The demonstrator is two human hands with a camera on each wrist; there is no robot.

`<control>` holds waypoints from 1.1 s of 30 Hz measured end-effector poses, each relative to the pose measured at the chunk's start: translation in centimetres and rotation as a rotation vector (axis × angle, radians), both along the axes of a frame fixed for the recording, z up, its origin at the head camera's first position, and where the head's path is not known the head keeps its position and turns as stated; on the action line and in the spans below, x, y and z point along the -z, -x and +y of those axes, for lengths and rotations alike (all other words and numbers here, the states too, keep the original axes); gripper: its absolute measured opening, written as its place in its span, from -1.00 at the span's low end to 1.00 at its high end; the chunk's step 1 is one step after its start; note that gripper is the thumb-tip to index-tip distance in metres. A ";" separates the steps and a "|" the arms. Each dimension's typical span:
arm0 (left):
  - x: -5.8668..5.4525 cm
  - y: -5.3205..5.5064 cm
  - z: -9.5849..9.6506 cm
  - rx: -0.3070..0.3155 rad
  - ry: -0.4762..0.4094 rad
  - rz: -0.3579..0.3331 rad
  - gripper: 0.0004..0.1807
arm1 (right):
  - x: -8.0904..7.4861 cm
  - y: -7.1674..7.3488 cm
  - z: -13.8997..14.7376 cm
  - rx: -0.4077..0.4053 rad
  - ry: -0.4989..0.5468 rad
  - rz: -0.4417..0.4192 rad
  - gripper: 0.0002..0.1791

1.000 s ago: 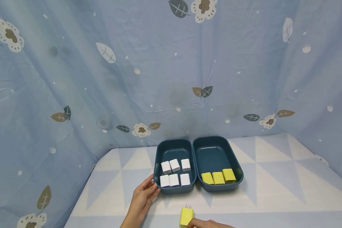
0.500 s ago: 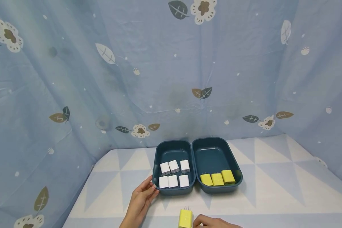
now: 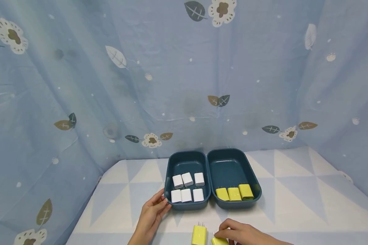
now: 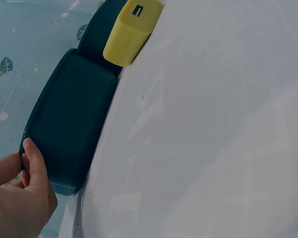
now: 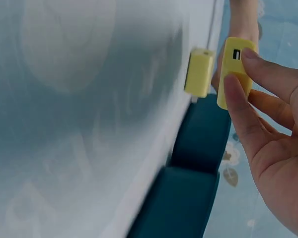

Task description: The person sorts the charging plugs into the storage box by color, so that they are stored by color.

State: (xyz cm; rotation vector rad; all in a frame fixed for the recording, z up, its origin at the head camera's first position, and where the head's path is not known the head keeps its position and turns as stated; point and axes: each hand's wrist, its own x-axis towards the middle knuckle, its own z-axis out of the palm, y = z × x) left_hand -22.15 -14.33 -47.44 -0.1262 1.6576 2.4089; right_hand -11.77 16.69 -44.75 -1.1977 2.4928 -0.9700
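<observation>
My left hand [image 3: 151, 217] holds the front left corner of the left teal tray [image 3: 188, 206], thumb and fingertips at its rim. In the left wrist view the thumb and fingers pinch that tray's edge [image 4: 72, 119]. My right hand [image 3: 245, 234] pinches a yellow USB charger [image 3: 219, 241] low in the head view. Its USB port shows between thumb and finger in the right wrist view, on the yellow charger [image 5: 228, 62]. A second yellow charger [image 3: 199, 234] lies on the table just left of it, prongs pointing toward the trays.
Several white chargers [image 3: 186, 195] sit in two rows in the left tray. Beside it, the right teal tray [image 3: 236, 205] holds three yellow chargers [image 3: 234, 194] along its front. A blue patterned curtain [image 3: 190, 85] hangs behind and beside the cloth-covered table [image 3: 294, 204].
My right hand has left the first yellow charger, moved right, and now pinches another yellow charger that has come into view. The left hand stays on the tray.
</observation>
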 end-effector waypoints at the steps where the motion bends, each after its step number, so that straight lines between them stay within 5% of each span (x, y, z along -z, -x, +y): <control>1: 0.0 -0.1 -0.1 -0.002 0.000 -0.002 -0.36 | -0.2 0.0 0.2 0.003 0.015 -0.022 -0.52; 10: -0.1 -0.3 -0.4 -0.005 0.008 -0.004 -0.34 | -1.7 0.2 1.6 0.037 0.127 -0.062 -0.52; 24: 0.2 -0.1 0.0 0.008 0.001 -0.010 -0.35 | -3.3 1.5 3.9 0.260 0.150 0.180 -0.47; 28: 0.3 -0.2 -0.1 0.017 0.002 -0.002 -0.35 | -3.2 2.7 4.5 0.287 0.200 0.263 -0.49; 33: 0.0 0.0 -0.2 0.005 0.006 0.001 -0.37 | -3.3 5.2 5.0 0.330 0.213 0.237 -0.50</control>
